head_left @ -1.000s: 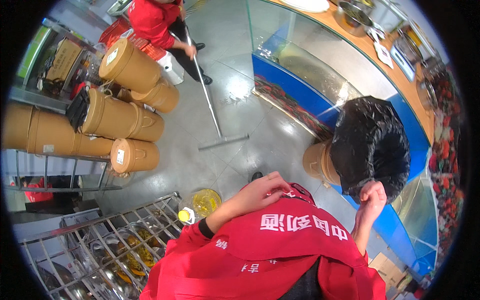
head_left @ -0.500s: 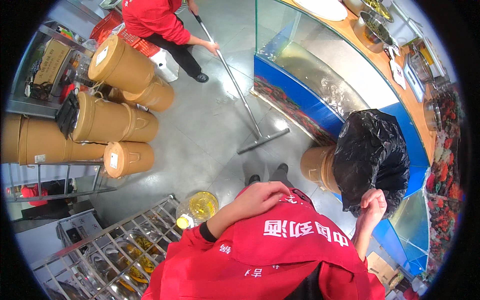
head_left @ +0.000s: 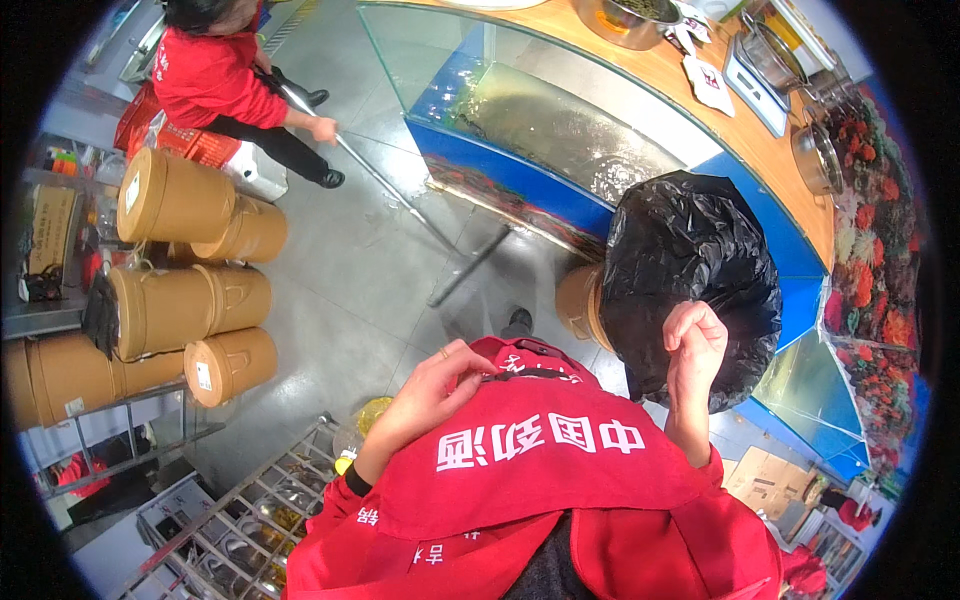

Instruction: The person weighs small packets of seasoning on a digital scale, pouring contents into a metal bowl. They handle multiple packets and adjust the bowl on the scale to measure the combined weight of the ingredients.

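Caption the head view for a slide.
Left hand by a red apron, right hand near a black bag; a co-worker grips a squeegee.

Stacked tan cylindrical drums (head_left: 175, 195) stand on the left, with a silver metal-bar rack (head_left: 226, 508) nearer, at lower left. A curved clear-glass tank with blue panels (head_left: 510, 165) lies ahead and right; a light-brown wooden counter (head_left: 750, 140), bearing a round steel pot (head_left: 620, 28), runs along its far side. Before the tank is a crumpled black plastic bag (head_left: 690, 250) (a lone tan round drum (head_left: 575, 303) shows just left of it). Between stack and tank, a long straight metal-handled squeegee (head_left: 470, 267) lies across grey tiled floor (head_left: 340, 290). The bare right hand (head_left: 697, 345) is before the bag, the bare left hand (head_left: 430, 390) over the red cloth garment (head_left: 520, 400).
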The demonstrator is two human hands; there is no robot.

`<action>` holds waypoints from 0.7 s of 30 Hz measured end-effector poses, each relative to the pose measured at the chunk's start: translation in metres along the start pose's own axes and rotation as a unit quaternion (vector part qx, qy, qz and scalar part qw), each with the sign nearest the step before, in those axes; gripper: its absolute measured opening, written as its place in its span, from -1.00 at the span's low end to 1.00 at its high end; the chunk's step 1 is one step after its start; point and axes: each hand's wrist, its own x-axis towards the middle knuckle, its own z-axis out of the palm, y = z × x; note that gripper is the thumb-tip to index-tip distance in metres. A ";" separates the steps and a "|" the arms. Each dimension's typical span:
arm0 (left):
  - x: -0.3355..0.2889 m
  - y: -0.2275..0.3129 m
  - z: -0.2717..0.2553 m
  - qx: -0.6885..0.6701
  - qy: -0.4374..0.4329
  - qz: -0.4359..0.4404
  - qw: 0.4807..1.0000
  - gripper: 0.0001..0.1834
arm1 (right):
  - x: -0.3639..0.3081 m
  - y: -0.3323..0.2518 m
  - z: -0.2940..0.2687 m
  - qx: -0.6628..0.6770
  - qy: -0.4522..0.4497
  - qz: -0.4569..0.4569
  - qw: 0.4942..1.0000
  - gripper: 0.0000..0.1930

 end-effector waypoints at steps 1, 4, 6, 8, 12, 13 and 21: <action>0.005 0.003 0.001 0.003 -0.011 -0.008 1.000 -0.83 | 0.003 0.001 -0.004 0.013 0.001 -0.001 1.000 -0.78; 0.017 0.010 0.005 0.008 -0.016 -0.006 1.000 -0.84 | 0.010 0.002 -0.016 0.022 0.019 0.010 1.000 -0.77; 0.022 0.015 0.008 0.009 -0.010 -0.006 1.000 -0.83 | 0.014 0.003 -0.021 0.028 0.009 0.011 1.000 -0.77; 0.026 0.020 0.009 0.012 -0.003 -0.012 1.000 -0.81 | 0.019 0.005 -0.025 0.029 0.014 0.010 0.999 -0.76; 0.033 0.027 0.008 0.011 -0.006 -0.007 1.000 -0.76 | 0.033 0.009 -0.033 0.037 -0.006 0.001 0.999 -0.76; 0.035 0.030 0.008 0.008 -0.001 -0.015 1.000 -0.76 | 0.037 0.010 -0.034 0.051 -0.012 -0.001 0.999 -0.76; 0.059 0.053 0.003 0.069 0.043 -0.010 0.997 -0.79 | 0.069 0.013 -0.046 0.042 -0.054 0.040 0.997 -0.78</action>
